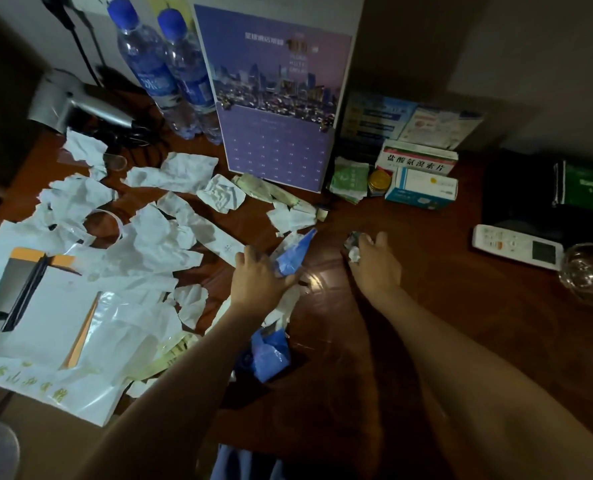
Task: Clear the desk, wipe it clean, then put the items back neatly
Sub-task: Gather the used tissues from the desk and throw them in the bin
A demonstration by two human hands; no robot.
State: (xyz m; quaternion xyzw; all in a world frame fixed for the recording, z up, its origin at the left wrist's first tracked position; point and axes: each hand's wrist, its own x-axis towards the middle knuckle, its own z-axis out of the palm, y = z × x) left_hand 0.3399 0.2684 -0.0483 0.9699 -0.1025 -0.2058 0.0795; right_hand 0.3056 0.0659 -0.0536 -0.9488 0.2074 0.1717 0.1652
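Right hand grips a crumpled scrap; left hand holds a blue wrapper.

a pale wall stands behind the tabletop, and a black cable hangs down it at the far left.
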